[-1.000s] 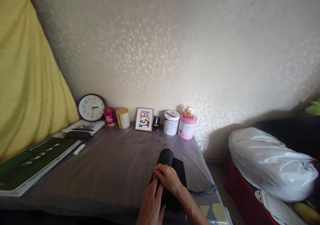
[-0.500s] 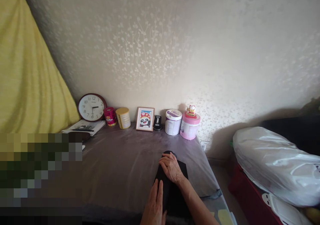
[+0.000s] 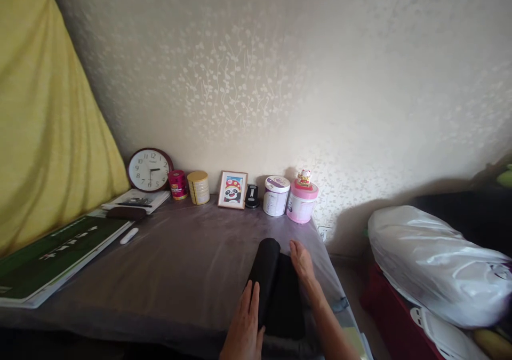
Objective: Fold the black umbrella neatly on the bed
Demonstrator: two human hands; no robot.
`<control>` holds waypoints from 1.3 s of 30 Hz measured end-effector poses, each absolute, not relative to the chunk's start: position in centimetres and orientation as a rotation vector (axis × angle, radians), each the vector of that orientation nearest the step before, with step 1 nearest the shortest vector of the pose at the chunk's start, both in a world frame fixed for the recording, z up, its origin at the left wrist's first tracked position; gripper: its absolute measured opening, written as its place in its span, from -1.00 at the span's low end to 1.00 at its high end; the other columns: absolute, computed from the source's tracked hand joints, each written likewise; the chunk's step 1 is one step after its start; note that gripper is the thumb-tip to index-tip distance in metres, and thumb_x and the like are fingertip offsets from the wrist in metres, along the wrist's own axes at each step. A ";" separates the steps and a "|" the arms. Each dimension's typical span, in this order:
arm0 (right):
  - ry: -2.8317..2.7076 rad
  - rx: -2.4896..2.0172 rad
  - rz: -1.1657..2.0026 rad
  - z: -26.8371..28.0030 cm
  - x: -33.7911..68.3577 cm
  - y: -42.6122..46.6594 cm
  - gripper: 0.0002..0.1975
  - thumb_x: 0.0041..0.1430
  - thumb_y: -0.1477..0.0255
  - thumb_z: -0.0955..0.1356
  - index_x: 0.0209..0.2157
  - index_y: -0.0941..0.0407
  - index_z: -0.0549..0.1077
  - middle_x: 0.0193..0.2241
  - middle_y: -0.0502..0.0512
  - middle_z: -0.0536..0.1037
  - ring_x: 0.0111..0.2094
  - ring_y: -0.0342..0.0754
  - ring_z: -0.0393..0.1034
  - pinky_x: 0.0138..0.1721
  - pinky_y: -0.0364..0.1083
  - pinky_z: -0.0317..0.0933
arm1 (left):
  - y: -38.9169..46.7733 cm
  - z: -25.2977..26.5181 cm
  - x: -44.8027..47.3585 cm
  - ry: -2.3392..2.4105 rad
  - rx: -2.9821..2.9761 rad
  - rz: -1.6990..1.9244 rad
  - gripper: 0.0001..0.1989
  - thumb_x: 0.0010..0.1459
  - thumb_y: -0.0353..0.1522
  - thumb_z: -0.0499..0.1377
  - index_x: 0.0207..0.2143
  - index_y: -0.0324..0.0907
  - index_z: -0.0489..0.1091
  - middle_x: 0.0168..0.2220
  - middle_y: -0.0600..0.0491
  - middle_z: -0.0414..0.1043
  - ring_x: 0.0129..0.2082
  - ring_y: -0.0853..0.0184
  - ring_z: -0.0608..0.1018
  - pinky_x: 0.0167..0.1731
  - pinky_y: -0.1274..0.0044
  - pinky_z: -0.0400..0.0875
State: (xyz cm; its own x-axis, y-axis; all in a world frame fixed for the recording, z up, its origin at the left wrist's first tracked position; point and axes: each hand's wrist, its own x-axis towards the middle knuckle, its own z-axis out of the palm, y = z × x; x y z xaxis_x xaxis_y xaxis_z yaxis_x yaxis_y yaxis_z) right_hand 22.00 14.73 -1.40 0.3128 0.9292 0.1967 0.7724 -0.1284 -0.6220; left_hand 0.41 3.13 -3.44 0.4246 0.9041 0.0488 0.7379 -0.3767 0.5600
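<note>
A black mat (image 3: 285,301) lies on the grey-covered table, its left part wound into a thick roll (image 3: 267,266) and its right part flat. My left hand (image 3: 245,317) grips the near end of that roll, fingers stretched along its left side and thumb by its end. Just beyond the mat's far right corner, my right hand (image 3: 302,261) is open with its fingers extended and holds nothing. Whether its edge touches the flat part I cannot tell.
Along the wall stand a clock (image 3: 150,169), a pink tin (image 3: 177,184), a yellow-lidded can (image 3: 199,188), a framed panda picture (image 3: 232,190) and two tubs (image 3: 276,196). A green book (image 3: 68,253) lies left. Right of the table's edge sits a white plastic bag (image 3: 432,264).
My right hand has lifted off the far end of the roll and moved right, past the flat part. My left hand stays at the near end. The view has shifted slightly.
</note>
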 end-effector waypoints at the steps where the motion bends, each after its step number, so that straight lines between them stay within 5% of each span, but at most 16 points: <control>1: -1.457 -1.974 0.329 -1.6 22.8 13.8 -0.62 0.23 0.38 0.09 -0.16 0.20 0.42 -0.15 0.29 0.52 -0.08 0.06 0.39 -0.06 -0.04 0.18 | 3.1 -3.3 0.4 1.393 2.226 0.484 -0.27 0.04 -0.53 -0.06 0.25 -0.29 -0.28 0.31 -0.13 -0.27 0.28 0.21 -0.05 0.17 0.31 0.07; 6: -1.350 -2.018 0.495 -2.5 23.8 9.7 -0.62 0.21 0.31 0.08 -0.30 0.12 0.45 -0.43 0.11 0.58 -0.43 -0.04 0.49 -0.39 -0.13 0.28 | 2.9 -2.9 0.5 1.413 2.182 0.517 -0.23 0.00 -0.54 -0.01 0.25 -0.31 -0.28 0.31 -0.15 -0.27 0.27 0.19 -0.04 0.18 0.31 0.04; 18: -1.453 -2.062 0.288 -2.7 19.6 7.9 -0.69 0.16 0.29 0.21 -0.15 0.14 0.40 -0.24 0.23 0.57 -0.15 0.11 0.45 -0.22 -0.08 0.22 | 2.7 -2.0 0.7 1.371 2.055 0.587 -0.11 -0.19 -0.70 -0.05 0.25 -0.28 -0.23 0.31 -0.15 -0.27 0.28 0.23 -0.07 0.21 0.35 -0.02; 28: -1.392 -1.738 0.475 -1.1 16.1 10.2 -0.66 0.16 0.31 0.17 -0.14 0.18 0.40 -0.28 0.19 0.57 -0.25 0.03 0.45 -0.26 -0.11 0.26 | 2.9 -1.8 0.3 1.419 1.996 0.493 -0.12 -0.16 -0.68 -0.04 0.25 -0.32 -0.29 0.30 -0.17 -0.24 0.27 0.26 -0.03 0.19 0.42 0.02; 39: -1.508 -1.861 0.491 -0.3 13.0 12.1 -0.70 0.12 0.39 0.25 -0.13 0.21 0.39 -0.30 0.21 0.57 -0.19 0.04 0.46 -0.24 -0.14 0.25 | 3.9 -2.0 -0.9 1.371 2.030 0.500 -0.15 -0.16 -0.62 0.01 0.23 -0.45 -0.24 0.27 -0.25 -0.13 0.25 0.21 0.07 0.19 0.42 0.02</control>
